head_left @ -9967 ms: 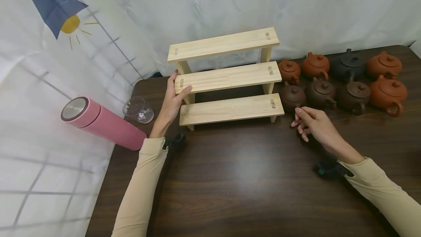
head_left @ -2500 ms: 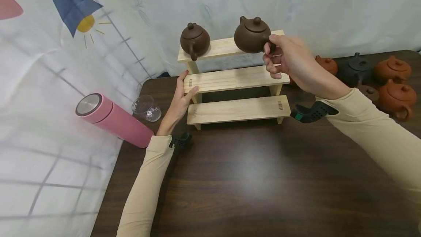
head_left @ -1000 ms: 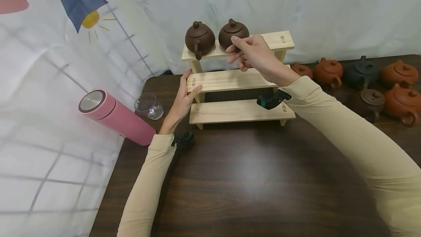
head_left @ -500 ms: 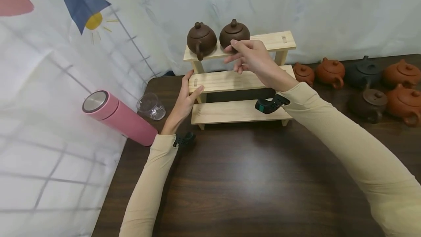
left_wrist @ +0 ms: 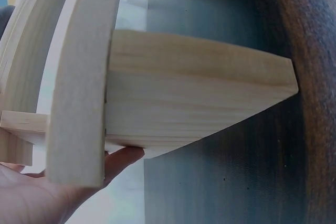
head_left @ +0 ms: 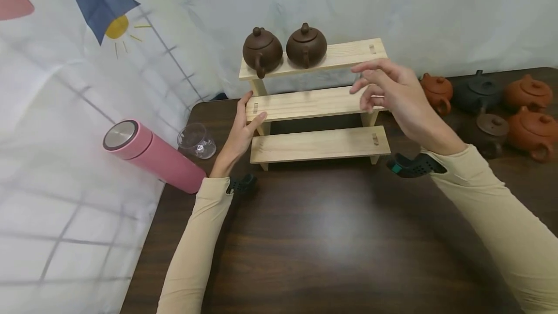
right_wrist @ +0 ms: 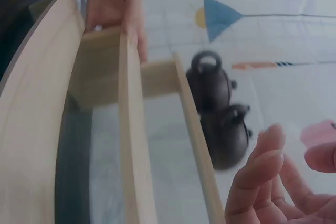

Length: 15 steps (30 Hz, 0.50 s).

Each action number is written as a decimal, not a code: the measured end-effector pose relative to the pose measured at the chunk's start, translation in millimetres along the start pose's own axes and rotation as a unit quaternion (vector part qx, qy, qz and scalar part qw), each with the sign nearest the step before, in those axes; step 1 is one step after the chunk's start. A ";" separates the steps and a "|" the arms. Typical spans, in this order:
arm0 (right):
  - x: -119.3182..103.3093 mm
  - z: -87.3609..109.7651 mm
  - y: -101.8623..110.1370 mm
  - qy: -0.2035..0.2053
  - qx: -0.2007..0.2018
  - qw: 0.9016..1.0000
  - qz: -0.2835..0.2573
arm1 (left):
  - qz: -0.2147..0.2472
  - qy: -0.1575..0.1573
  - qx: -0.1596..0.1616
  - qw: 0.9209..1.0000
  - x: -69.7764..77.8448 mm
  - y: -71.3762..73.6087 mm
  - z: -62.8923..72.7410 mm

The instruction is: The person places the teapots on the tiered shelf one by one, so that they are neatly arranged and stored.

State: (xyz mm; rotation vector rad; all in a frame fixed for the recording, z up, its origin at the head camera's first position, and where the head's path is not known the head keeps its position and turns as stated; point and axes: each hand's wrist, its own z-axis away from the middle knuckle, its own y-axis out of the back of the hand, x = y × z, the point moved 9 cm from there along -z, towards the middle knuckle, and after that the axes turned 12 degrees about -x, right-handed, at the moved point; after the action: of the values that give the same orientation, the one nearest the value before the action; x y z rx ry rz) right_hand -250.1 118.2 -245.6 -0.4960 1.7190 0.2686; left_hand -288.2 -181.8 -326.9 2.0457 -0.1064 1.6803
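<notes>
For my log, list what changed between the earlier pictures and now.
Two brown teapots went from the table up and leftward onto the top shelf. The right hand let go of the second and drew back rightward. The left hand still grips the middle shelf; the pink bottle and glass stayed put.

Close-fitting, plain beige long sleeves, the left sleeve (head_left: pixel 192 241) and the right sleeve (head_left: pixel 484 212), crease lightly near the cuffs. At the wrists show 2 black, perforated bands: the left band (head_left: pixel 246 184) and the right band (head_left: pixel 411 166), which bears 1 small green patch (head_left: pixel 395 169).
</notes>
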 end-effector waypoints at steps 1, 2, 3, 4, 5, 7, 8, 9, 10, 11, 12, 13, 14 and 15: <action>-0.5 8.9 7.8 -0.002 0.005 1.000 0.013 | -0.001 0.001 0.002 1.000 0.5 0.9 0.2; -0.5 18.1 16.2 -0.007 0.010 0.999 0.031 | -0.003 0.002 0.003 1.000 0.6 1.7 0.4; 0.2 27.5 25.1 -0.015 0.016 0.998 0.053 | -0.003 0.004 0.004 1.000 0.3 2.0 0.8; 1.5 37.0 34.4 -0.023 0.020 0.997 0.076 | -0.003 0.004 0.005 1.000 0.2 2.0 1.0; 3.2 46.6 43.8 -0.030 0.024 0.994 0.098 | -0.002 0.004 0.006 1.000 0.1 2.1 1.3; 7.3 66.1 63.0 -0.052 0.036 0.986 0.154 | 0.000 0.001 0.009 1.000 0.6 2.3 1.7; 9.8 75.8 72.6 -0.063 0.045 0.980 0.182 | 0.001 0.000 0.009 1.000 0.5 2.5 1.5; 12.5 85.9 82.3 -0.074 0.055 0.974 0.208 | 0.002 -0.002 0.010 1.000 0.8 2.5 1.5; 15.4 96.2 91.7 -0.085 0.065 0.968 0.227 | 0.001 -0.003 0.009 1.000 1.1 2.2 1.4; 18.1 106.5 100.8 -0.098 0.077 0.961 0.247 | 0.001 -0.002 0.008 1.000 1.1 2.2 1.2; 20.7 116.6 109.4 -0.110 0.089 0.954 0.263 | 0.000 -0.002 0.007 1.000 1.3 2.0 1.1; 23.4 126.4 117.9 -0.120 0.101 0.950 0.269 | -0.001 -0.001 0.006 1.000 1.1 2.1 0.9; 25.5 135.6 126.4 -0.130 0.114 0.945 0.277 | -0.001 -0.002 0.006 1.000 0.6 1.7 0.6; 27.2 144.4 134.6 -0.137 0.125 0.942 0.280 | -0.001 -0.002 0.007 1.000 0.5 1.2 0.6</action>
State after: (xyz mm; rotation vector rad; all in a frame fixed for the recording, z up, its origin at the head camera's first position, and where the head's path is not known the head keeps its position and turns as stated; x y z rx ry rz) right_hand -190.7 295.4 -314.7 0.2241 1.5590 0.4918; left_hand -288.0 -182.9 -326.2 2.0578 -0.0937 1.6802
